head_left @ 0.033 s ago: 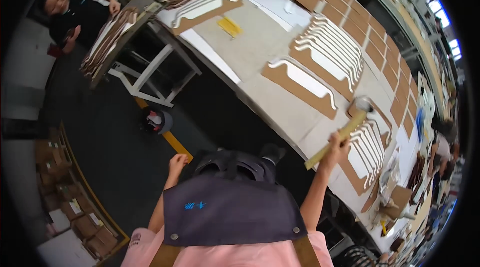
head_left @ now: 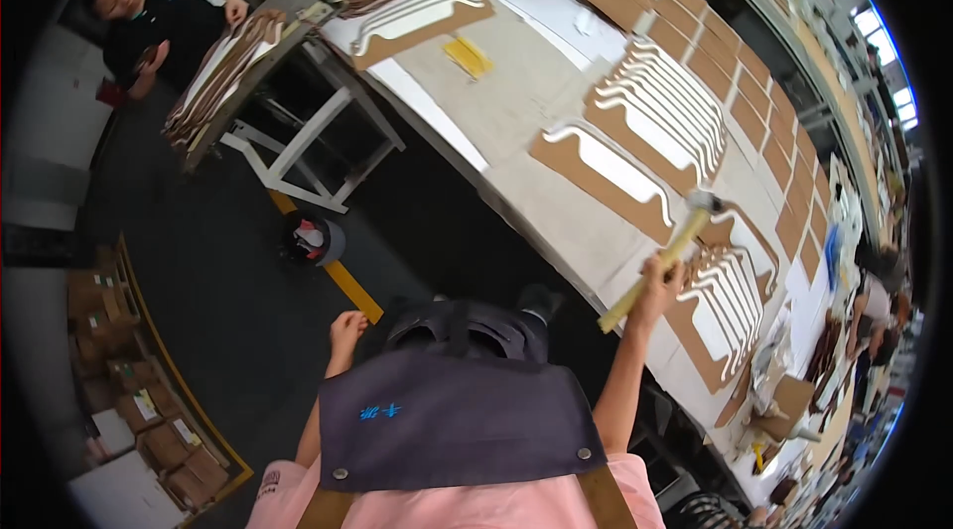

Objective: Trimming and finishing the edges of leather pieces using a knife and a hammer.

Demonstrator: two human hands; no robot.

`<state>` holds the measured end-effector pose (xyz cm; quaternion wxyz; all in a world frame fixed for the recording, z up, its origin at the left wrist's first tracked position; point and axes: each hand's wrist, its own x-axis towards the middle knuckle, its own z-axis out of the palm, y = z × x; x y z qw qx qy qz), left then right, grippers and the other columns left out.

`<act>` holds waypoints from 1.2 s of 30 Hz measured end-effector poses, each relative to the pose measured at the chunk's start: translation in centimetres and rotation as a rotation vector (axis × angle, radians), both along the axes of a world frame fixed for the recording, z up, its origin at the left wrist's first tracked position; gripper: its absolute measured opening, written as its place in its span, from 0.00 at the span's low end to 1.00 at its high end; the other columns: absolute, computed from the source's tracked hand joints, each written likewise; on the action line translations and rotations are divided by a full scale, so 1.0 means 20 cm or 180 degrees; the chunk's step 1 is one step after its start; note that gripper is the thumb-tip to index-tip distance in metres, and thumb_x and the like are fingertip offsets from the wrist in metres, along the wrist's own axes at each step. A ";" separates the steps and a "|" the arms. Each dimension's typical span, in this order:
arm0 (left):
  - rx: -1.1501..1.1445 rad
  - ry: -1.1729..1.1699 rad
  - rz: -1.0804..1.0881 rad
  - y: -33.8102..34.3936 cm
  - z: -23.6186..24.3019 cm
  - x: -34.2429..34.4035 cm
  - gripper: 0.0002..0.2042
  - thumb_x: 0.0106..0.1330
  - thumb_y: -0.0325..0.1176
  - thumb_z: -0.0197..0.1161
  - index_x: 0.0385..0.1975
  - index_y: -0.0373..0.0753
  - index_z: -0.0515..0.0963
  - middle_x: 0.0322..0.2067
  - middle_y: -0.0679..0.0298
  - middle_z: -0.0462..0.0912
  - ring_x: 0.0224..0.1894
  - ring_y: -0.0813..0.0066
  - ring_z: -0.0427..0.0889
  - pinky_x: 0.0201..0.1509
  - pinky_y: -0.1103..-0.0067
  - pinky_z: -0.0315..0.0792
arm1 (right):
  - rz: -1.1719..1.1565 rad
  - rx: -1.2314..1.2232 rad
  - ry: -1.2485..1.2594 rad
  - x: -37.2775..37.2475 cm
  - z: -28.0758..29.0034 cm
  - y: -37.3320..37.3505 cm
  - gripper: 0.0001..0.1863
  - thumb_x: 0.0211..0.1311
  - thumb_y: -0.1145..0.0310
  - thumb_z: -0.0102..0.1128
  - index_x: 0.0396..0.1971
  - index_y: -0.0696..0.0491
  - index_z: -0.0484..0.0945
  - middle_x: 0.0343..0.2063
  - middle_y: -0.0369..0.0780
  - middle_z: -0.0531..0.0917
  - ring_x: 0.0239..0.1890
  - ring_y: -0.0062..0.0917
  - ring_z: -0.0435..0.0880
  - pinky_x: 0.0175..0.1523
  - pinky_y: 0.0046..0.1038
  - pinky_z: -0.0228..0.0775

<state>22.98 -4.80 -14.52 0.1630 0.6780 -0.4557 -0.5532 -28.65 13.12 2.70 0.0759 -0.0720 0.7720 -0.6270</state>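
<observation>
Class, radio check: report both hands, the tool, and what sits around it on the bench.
Right hand gripping hammer, raised over cardboard cut-outs. Left hand empty, hanging off the long table. Nothing between hammer head and cardboard.

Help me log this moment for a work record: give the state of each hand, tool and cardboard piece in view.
right hand: shut on hammer, raised over the table
hammer: held by its handle, head up
left hand: empty, hanging beside the table
cut cardboard sheets: lying flat on the table

Bright daylight from windows (head_left: 886, 53) at right, dim floor (head_left: 199, 281), heavy fisheye bending, black rim
</observation>
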 end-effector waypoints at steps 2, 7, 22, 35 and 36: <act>0.0139 0.0048 0.0703 0.03 -0.01 0.23 0.09 0.69 0.36 0.60 0.39 0.37 0.81 0.33 0.66 0.85 0.34 0.81 0.83 0.37 0.84 0.75 | 0.0524 0.0219 0.0085 0.12 -0.15 -0.26 0.12 0.62 0.72 0.59 0.44 0.58 0.74 0.26 0.33 0.75 0.28 0.16 0.73 0.34 0.22 0.66; 0.0618 -0.0020 0.0977 -0.06 -0.12 0.38 0.09 0.70 0.35 0.59 0.39 0.38 0.81 0.33 0.66 0.85 0.34 0.82 0.83 0.38 0.84 0.76 | 0.1325 0.1158 0.0840 0.39 -0.37 -0.75 0.16 0.57 0.70 0.64 0.43 0.56 0.73 0.23 0.40 0.77 0.26 0.25 0.78 0.34 0.30 0.71; 0.0221 0.0493 0.1190 -1.68 0.28 -0.10 0.12 0.74 0.38 0.57 0.45 0.36 0.79 0.41 0.63 0.84 0.43 0.78 0.83 0.48 0.82 0.76 | 0.2481 0.1289 0.2267 0.26 -0.91 -2.40 0.17 0.56 0.67 0.70 0.41 0.55 0.72 0.26 0.47 0.80 0.28 0.44 0.82 0.33 0.39 0.72; -0.0279 0.1418 0.1679 -2.69 0.52 -0.28 0.14 0.74 0.39 0.56 0.47 0.35 0.79 0.44 0.59 0.83 0.47 0.71 0.83 0.53 0.77 0.76 | 0.2432 0.2002 0.2177 0.22 -0.94 -2.54 0.17 0.53 0.67 0.69 0.39 0.56 0.74 0.27 0.48 0.80 0.29 0.46 0.81 0.34 0.41 0.72; -0.0353 0.1475 0.1715 -2.76 0.54 -0.28 0.14 0.74 0.40 0.56 0.47 0.35 0.78 0.45 0.58 0.83 0.48 0.70 0.83 0.54 0.76 0.76 | 0.2344 0.2096 0.2135 0.24 -0.93 -2.55 0.15 0.55 0.67 0.68 0.38 0.55 0.74 0.26 0.48 0.80 0.28 0.45 0.80 0.34 0.40 0.72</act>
